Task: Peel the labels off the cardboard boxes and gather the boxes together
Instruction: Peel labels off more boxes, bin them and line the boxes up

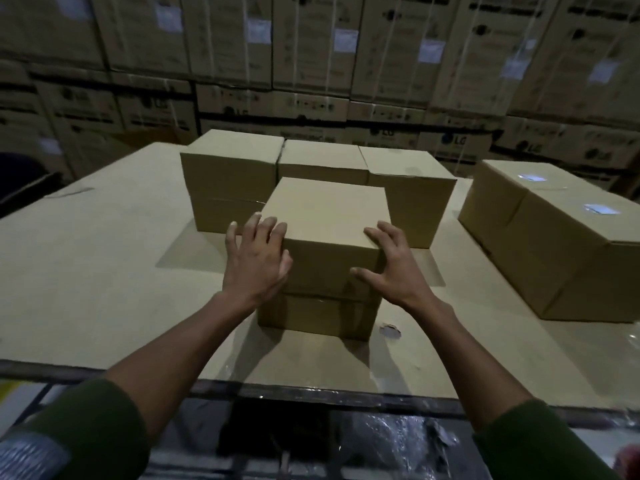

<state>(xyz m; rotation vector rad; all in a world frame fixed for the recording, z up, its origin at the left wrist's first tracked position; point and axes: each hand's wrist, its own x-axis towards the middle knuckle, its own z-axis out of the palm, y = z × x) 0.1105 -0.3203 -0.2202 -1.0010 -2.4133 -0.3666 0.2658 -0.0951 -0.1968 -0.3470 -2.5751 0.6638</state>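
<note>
Fingers point(268, 225) spread, both hands flank the plain brown box point(325, 216) at centre frame.
Left hand point(256, 261) touches its side; right hand point(391, 268) hovers beside it; labelled boxes point(554, 237) sit right.

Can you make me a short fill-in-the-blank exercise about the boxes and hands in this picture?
1. The nearest box has a hand at each of its two ____ corners.
2. The left hand and right hand both have ____ fingers.
3. Behind the nearest box stands a row of ____ boxes.
4. White labels show on the tops of the boxes at the ____.

Missing words: near; spread; three; right
</note>
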